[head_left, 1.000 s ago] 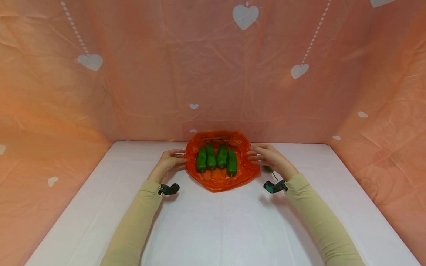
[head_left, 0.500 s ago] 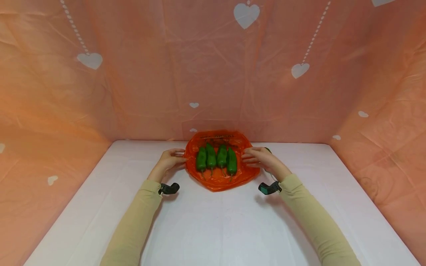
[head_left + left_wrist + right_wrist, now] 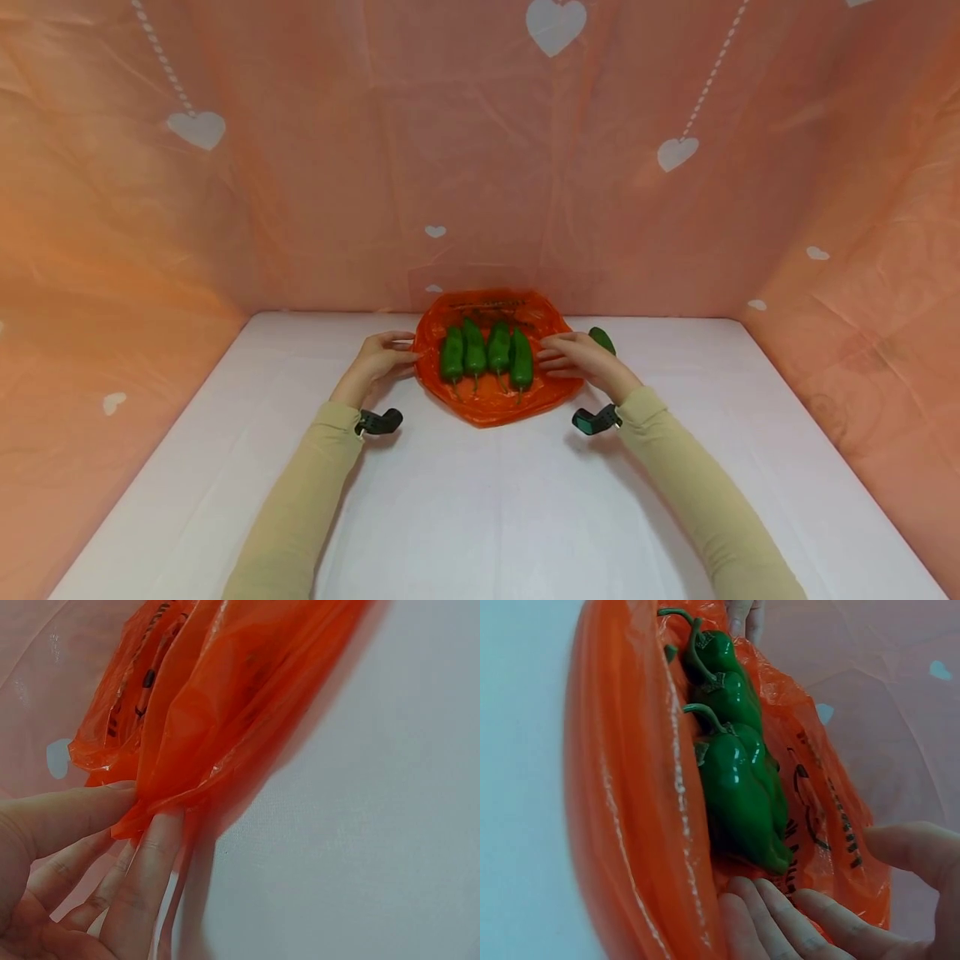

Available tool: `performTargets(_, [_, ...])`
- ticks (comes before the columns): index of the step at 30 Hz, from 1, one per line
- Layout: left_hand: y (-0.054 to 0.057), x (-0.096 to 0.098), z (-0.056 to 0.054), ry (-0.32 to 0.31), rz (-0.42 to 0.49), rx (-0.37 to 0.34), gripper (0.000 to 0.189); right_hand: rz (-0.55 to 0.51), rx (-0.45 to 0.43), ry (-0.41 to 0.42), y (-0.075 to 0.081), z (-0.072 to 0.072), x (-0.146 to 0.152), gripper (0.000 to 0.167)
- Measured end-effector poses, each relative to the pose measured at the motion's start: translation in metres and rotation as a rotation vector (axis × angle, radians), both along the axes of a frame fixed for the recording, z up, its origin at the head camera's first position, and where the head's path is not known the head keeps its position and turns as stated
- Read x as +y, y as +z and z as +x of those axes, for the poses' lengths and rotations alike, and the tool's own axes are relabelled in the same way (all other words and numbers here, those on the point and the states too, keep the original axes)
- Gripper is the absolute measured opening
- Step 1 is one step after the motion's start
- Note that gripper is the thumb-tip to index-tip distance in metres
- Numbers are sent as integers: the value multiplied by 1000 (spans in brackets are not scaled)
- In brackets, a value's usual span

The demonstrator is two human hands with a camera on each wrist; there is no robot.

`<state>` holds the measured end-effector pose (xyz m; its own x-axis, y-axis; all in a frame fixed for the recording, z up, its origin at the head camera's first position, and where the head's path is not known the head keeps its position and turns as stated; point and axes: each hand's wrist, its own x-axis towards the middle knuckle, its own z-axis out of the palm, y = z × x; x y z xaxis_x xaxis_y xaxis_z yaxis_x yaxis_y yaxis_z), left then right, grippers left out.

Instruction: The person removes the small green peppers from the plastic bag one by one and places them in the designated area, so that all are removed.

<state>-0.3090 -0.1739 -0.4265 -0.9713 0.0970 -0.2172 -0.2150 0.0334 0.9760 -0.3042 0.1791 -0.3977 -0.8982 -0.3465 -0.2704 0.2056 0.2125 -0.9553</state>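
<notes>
Pinching the rim of an orange plastic bag (image 3: 487,410) at nine o'clock: the left hand (image 3: 375,358), thin film caught between thumb and fingertips. Right hand (image 3: 581,358) at three o'clock, grasping nothing; fingers nearly straight, extended over the bag's opening. Right wrist view puts those fingertips close to the nearest pepper; contact with it, cannot tell.

Bag lies mouth open on the white table (image 3: 495,517), toward the table's twelve o'clock edge. Inside, four green peppers (image 3: 475,346) side by side in a row, stems pointing to six o'clock. Dark printing shows on the film at the bag's twelve o'clock side.

Fifth pepper (image 3: 602,340) sits outside the bag, between one and two o'clock from the right hand, which hides part of it.

Both sleeves (image 3: 300,492) tan, entering from six o'clock. Black wrist device (image 3: 382,422) on each arm, at roughly eight and four o'clock from the bag. Orange-pink backdrop (image 3: 465,150) beyond, at twelve o'clock, with white hearts (image 3: 556,27).
</notes>
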Motion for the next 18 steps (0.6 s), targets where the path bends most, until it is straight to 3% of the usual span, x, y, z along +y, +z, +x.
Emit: performTargets(18, [1, 0, 0, 3, 16, -8, 53, 41, 0, 21, -7, -7, -11, 50])
